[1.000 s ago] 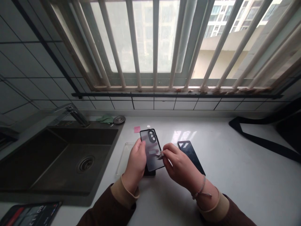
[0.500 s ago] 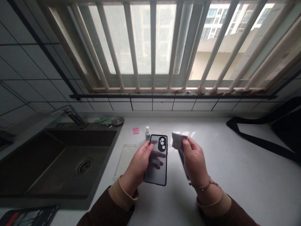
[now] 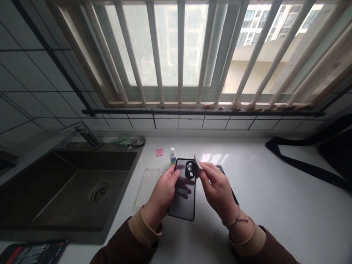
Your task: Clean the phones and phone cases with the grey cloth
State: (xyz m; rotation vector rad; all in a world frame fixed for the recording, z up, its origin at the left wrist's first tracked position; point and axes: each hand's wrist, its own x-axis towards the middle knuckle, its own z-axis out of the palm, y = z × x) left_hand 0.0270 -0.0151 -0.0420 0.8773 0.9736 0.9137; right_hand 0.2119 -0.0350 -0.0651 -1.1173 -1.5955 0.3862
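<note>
While the left hand (image 3: 162, 194) clenches the black-rimmed frosted phone case (image 3: 183, 209) at frame centre, the right hand (image 3: 217, 192) pinches a white wipe (image 3: 198, 162) between its fingers against the camera opening (image 3: 189, 170) — cleaning underway there; the clear case (image 3: 147, 187) still lies separate, left of centre.

You're working in a home kitchen, in what looks like an apartment block. A dark inset sink (image 3: 82, 190) with a round drain (image 3: 98, 193) and a metal faucet (image 3: 88, 136) sits in the white stone desk (image 3: 275, 205). A green dishcloth (image 3: 121, 140) lies at the sink's back edge. Dark-grouted tiles (image 3: 33, 73) cover the wall around a window with pale security bars (image 3: 180, 51), and through it you can see another residential tower (image 3: 264, 47) with rows of windows.
</note>
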